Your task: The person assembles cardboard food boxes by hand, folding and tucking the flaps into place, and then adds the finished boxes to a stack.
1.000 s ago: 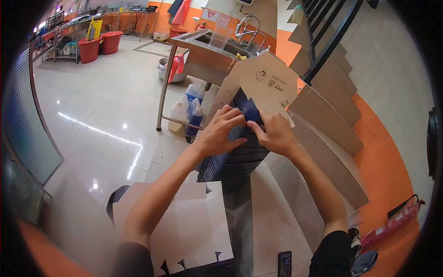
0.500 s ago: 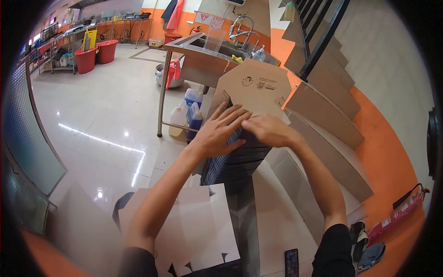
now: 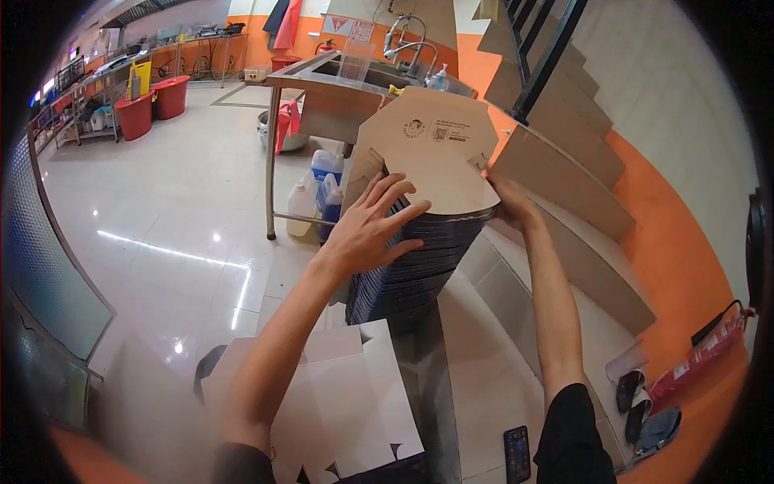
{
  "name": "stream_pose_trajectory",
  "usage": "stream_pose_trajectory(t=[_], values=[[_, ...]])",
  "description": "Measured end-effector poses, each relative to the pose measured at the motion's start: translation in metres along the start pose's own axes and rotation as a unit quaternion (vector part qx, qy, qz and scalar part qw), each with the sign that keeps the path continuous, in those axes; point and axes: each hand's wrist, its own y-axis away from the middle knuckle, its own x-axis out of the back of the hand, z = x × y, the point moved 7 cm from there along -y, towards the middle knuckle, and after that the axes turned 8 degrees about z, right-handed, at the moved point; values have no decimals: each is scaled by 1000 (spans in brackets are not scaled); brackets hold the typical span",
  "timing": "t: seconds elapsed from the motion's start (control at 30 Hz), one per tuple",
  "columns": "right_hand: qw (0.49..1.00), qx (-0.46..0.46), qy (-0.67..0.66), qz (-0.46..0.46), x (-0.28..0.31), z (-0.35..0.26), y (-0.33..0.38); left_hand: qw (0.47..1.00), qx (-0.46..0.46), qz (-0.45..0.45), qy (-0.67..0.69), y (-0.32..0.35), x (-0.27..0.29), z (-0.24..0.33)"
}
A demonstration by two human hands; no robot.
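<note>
The tan carton panel (image 3: pixel 439 177) lies across the top of the tall stack of dark-blue cartons (image 3: pixel 407 278), just beside the staircase (image 3: pixel 556 189). It looks light and fairly stiff, springy at the creases, probably slippery on that smooth face; edges could dent, so opposite sides seem the place to hold. Left hand (image 3: pixel 363 230) spread wide at the left edge, thumb well off the fingers; right hand (image 3: pixel 518 206) at the right edge, fingers mostly hidden, so I can't tell if it grips. And there's the change: a second ago both hands meet over a raised dark-blue flap; now they're well apart, the flap's out of sight. Farther out, an unfolded cardboard blank (image 3: pixel 355 403) and a black phone (image 3: pixel 517 456).
</note>
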Motion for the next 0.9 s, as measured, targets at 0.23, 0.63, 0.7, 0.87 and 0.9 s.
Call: stream_pose_trajectory(t=[0.23, 0.63, 0.7, 0.87, 0.9], values=[[997, 24, 74, -1, -12, -23, -7, 999, -29, 15, 7, -8, 5, 10], [993, -27, 107, 30, -6, -11, -8, 999, -35, 15, -6, -7, 0, 11], [997, -8, 55, 46, -27, -28, 12, 999, -35, 16, -14, -4, 5, 7], [995, 42, 91, 22, -15, -17, 1, 999, -49, 23, -5, -7, 1, 13], [995, 33, 95, 19, -16, -15, -1, 999, -45, 17, -5, -6, 1, 12]])
